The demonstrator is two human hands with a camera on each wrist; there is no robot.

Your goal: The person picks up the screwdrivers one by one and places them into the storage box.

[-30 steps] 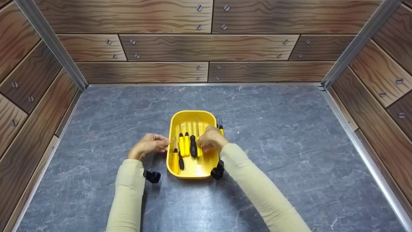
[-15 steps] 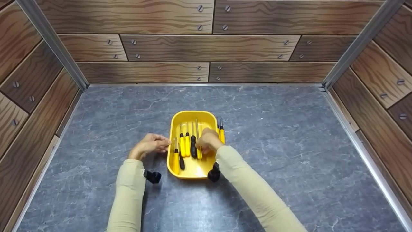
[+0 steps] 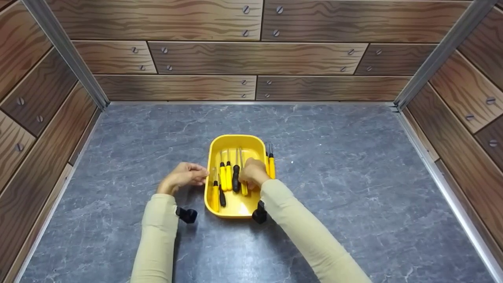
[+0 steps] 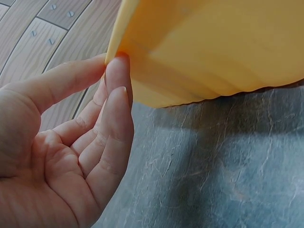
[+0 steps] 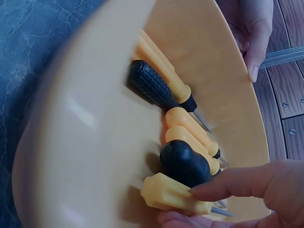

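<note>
My left hand (image 3: 184, 175) pinches the left rim of a yellow plastic tray (image 4: 213, 52) between thumb and fingertips. Inside the tray, my right hand (image 3: 253, 171) grips a screwdriver with a yellow handle (image 5: 166, 192), its shaft pointing to the far end. Just left of it lies a stubby black-handled screwdriver (image 3: 235, 179). Further left are two yellow-handled screwdrivers side by side, one of them the outer screwdriver (image 3: 223, 177). Nearer the tray's front left are another yellow screwdriver (image 3: 215, 196) and a slim black-handled screwdriver (image 3: 223, 198). My right fingers partly cover the gripped handle in the head view.
Along the tray's outer right side lies a yellow-and-black screwdriver (image 3: 272, 165), with another mostly hidden beside it. A grey marbled tabletop (image 3: 334, 157) surrounds the tray. Wood-patterned walls (image 3: 255, 59) with metal corner edges enclose the back and sides.
My right hand has shifted slightly left and toward me with the yellow screwdriver, exposing more of the screwdriver outside the tray. My left hand has stayed on the rim.
</note>
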